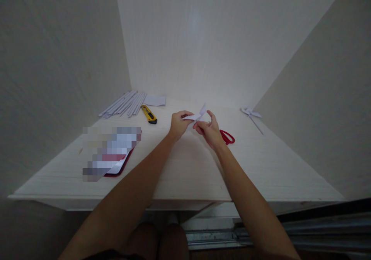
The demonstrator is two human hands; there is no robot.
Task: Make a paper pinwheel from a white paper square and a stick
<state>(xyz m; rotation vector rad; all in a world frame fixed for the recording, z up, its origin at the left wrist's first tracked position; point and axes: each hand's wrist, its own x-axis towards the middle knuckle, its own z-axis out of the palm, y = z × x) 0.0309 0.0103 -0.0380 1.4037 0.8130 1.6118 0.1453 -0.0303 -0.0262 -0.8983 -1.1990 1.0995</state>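
Observation:
A folded white paper pinwheel (197,116) is between my two hands, above the middle of the desk. My left hand (181,124) pinches one blade of it from the left. On the other side my right hand (208,129) grips its lower part with thumb and fingers, one finger raised. Red-handled scissors (227,137) lie just right of my right wrist, partly hidden by it. A finished-looking paper pinwheel on a thin stick (251,113) rests at the far right.
Several rolled paper sticks (123,104) lie at the back left beside a flat paper piece (155,100). A yellow box cutter (149,115) is in front of them. A blurred-out phone or tablet (118,155) lies nearer on the left. Walls enclose the white desk (185,171) on three sides.

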